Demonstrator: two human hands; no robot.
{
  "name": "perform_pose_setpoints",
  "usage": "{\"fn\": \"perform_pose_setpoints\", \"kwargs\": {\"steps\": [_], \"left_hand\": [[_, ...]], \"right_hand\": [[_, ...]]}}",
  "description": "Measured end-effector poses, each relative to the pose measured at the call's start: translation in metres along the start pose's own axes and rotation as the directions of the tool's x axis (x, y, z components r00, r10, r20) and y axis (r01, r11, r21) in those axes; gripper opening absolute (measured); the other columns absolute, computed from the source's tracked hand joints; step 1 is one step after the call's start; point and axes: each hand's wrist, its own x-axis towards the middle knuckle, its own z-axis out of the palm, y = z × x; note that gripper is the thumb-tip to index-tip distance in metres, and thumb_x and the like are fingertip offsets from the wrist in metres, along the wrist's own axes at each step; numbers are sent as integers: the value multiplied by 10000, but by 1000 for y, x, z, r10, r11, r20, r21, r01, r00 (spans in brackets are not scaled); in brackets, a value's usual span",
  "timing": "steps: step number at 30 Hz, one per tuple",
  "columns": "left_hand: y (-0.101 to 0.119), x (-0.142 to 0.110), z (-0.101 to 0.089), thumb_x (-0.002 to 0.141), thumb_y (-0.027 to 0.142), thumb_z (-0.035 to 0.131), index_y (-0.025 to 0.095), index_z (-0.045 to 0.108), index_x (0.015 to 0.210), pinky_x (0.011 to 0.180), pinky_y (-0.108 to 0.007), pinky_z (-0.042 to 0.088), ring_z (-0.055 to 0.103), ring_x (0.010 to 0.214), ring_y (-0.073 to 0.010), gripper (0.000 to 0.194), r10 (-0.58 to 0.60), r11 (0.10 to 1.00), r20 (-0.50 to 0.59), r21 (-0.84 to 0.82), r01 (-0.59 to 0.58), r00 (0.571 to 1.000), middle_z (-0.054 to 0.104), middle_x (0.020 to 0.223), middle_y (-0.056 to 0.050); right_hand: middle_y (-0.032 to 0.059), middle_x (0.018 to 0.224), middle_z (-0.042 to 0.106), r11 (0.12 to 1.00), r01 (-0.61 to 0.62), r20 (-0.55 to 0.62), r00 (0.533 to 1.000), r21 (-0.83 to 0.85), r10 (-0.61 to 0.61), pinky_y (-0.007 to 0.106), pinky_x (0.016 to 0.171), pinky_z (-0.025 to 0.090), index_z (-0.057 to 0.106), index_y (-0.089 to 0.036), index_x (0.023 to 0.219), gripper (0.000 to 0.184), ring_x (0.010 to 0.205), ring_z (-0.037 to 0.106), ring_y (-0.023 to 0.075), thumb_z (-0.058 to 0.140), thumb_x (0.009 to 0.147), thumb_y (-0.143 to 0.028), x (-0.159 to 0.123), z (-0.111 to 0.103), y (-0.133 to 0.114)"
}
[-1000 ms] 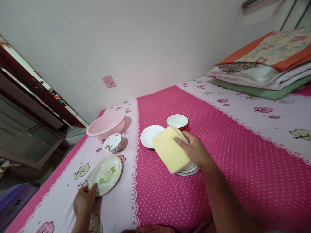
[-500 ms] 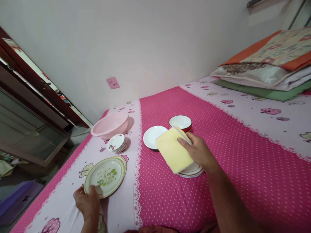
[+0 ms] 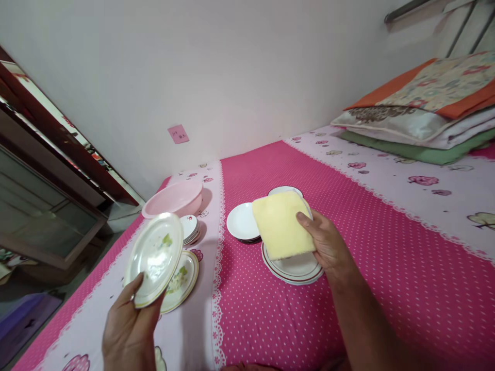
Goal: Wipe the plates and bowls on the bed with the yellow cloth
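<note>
The left hand (image 3: 129,324) clasps a tilted plate (image 3: 157,257) by its rim, held up before a second plate (image 3: 181,284) on the bed (image 3: 255,324), and the right hand (image 3: 325,239) pinches a cloth (image 3: 284,226) over red-ringed plates (image 3: 292,270), with a white bowl (image 3: 242,220) near them and small bowls (image 3: 190,228) and a basin (image 3: 174,198) farther off.

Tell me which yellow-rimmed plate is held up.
The yellow-rimmed plate tilted in the left hand; the other yellow-rimmed plate lies lower, partly hidden behind it.
</note>
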Motion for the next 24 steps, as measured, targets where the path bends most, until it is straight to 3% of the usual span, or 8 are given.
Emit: {"fn": "perform_pose_setpoints", "kwargs": {"steps": [4,7,11,17,21,24], "left_hand": [[-18,-25,56,917,30,487,134,474,1538,1157,-487,475,607,1357,-283,629,-84,942,204,-304,145,975,706,1379,-161],[-44,-37,79,910,10,475,127,392,1596,1209,-509,387,558,1394,-293,702,-164,895,239,-372,246,957,649,1447,-173],[-70,-46,84,936,37,504,110,468,1556,1215,-476,395,598,1352,-289,626,-247,876,205,-371,309,947,716,1347,-156],[-81,-52,84,970,128,547,159,528,1526,1202,-497,433,648,1303,-303,557,-287,845,212,-404,351,934,763,1276,-133],[-85,-53,84,1019,282,532,189,561,1504,1193,-499,442,624,1336,-310,496,-253,854,277,-386,349,927,747,1314,-133],[-91,-56,85,1039,430,514,249,591,1482,1188,-473,449,574,1394,-297,484,-176,874,339,-378,305,924,719,1373,-110]], "right_hand": [[156,1165,787,998,-46,38,998,31,45,468,785,649,654,-187,1253,685,1012,766,384,820,735,-603,-5,0,-1],[163,1241,767,999,-26,-2,1000,43,27,477,818,657,636,-187,1288,676,1067,757,383,803,766,-582,-5,-2,1],[166,1220,772,999,-25,-56,998,48,28,478,730,673,608,-180,1310,679,999,773,382,798,779,-557,0,-2,7],[149,1151,788,1000,29,-152,988,11,-27,457,724,664,635,-179,1277,676,960,770,373,840,742,-538,-4,20,11],[147,1194,765,958,207,-228,941,-201,-251,451,765,644,641,-221,1311,573,1010,752,360,765,855,-545,-27,38,2],[149,1175,764,786,318,-239,833,-531,-499,468,867,607,660,-228,1321,488,1045,731,360,707,918,-500,-49,48,-2]]}}
